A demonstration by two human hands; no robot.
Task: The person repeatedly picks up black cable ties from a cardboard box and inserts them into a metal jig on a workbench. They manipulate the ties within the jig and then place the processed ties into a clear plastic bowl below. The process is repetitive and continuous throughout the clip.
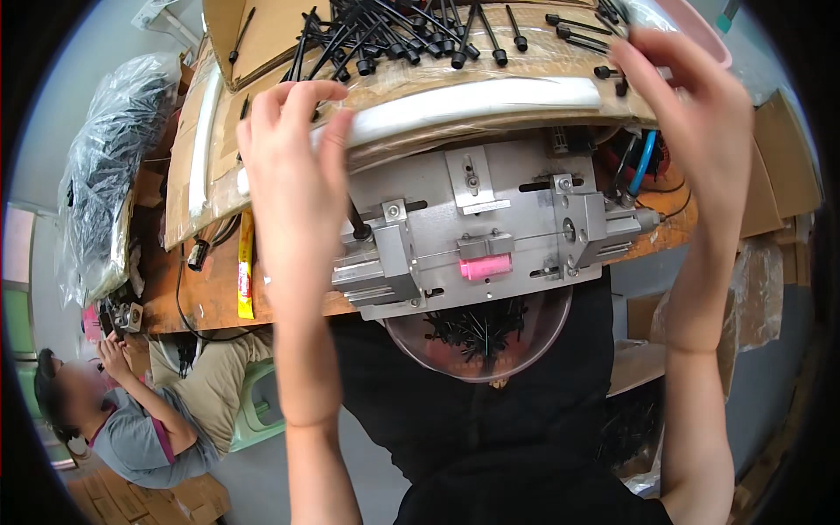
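"Anything with writing on it?"

"A yellow packet (246,271) with red lettering, upright near the left part of the wooden table (197,289)'s near edge. A pale label (486,207) sits mid-plate on the metal fixture (429,192); its print is too small to tell."

"And the hands?"

"The left hand (297,166) is over the cardboard sheet (220,149)'s near edge, fingers bent, thumb apart from the index finger. The right hand (696,105), blurred, curls by the sheet's right end. I can't tell whether either grips something."

"Where are the black rods (395,50)?"

"Heaped toward the sheet's far edge, some beside the right hand. A pink piece (486,267) sits near the fixture's front edge, above a clear bowl (558,328) of black pieces."

"The room?"

"At left, another person (153,437) by a green stool (254,411); a plastic bag (118,166) of black parts behind."
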